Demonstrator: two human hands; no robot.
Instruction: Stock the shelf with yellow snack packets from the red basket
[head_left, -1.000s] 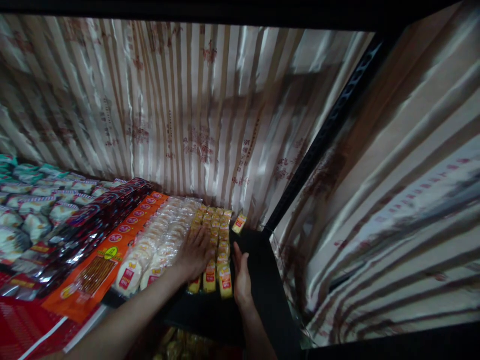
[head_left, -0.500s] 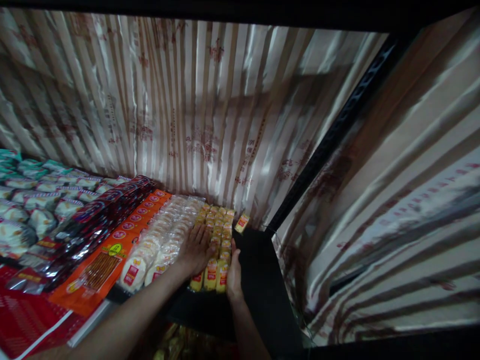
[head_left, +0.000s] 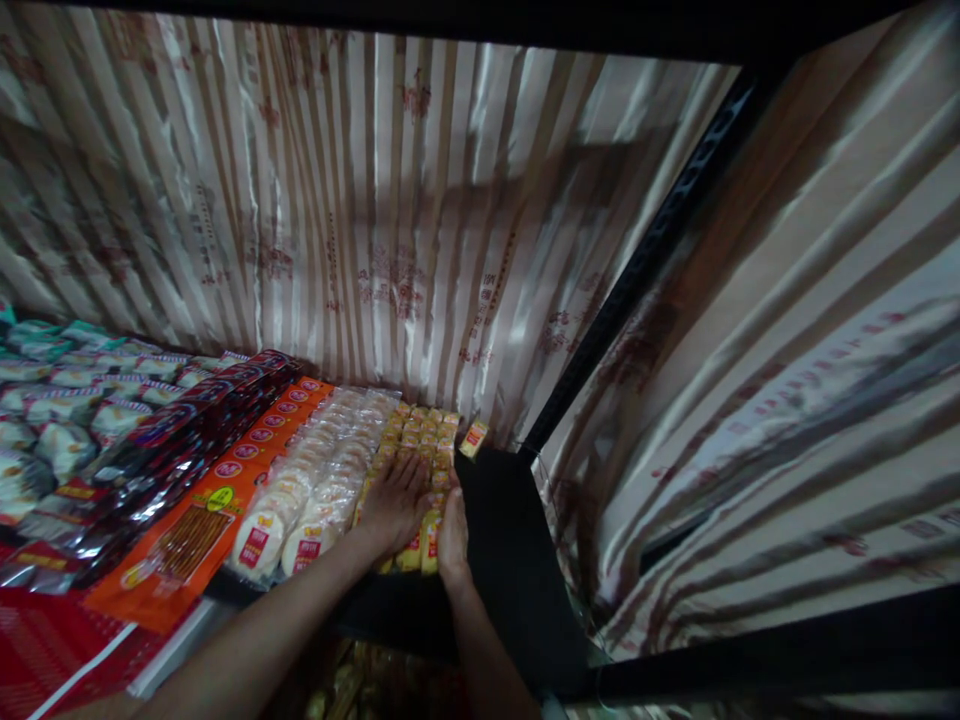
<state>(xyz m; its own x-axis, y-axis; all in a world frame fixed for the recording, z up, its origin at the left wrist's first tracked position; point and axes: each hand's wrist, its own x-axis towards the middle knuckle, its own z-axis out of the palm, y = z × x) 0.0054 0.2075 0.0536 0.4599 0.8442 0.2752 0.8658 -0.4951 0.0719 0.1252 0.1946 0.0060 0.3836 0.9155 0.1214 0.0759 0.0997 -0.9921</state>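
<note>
Rows of small yellow wrapped snack packs (head_left: pixel 420 428) with red labels stand close together on a black shelf (head_left: pixel 502 560). My left hand (head_left: pixel 395 500) lies flat on top of them, fingers stretched out toward the back. Along the right side of the rows my right hand (head_left: pixel 452 540) rests upright against the packs, its fingers extended and partly hidden from view. One loose yellow pack (head_left: pixel 473 438) sits apart at the back right, past my right fingertips. Directly left of the yellow rows are clear-wrapped round white crackers (head_left: pixel 257 540) in two rows.
Farther left lie orange pretzel-stick bags (head_left: pixel 195 530), dark shiny packets (head_left: pixel 202 410) and white packets (head_left: pixel 75 400). A pleated patterned curtain (head_left: pixel 420 220) hangs behind. A black metal post (head_left: pixel 637 270) slants up at the right corner. A red basket (head_left: pixel 52 640) is at lower left.
My left hand has slid slightly toward the front over the yellow packs, covering more of the front ones. My right hand stays along their side. The whole view has shifted a little.
</note>
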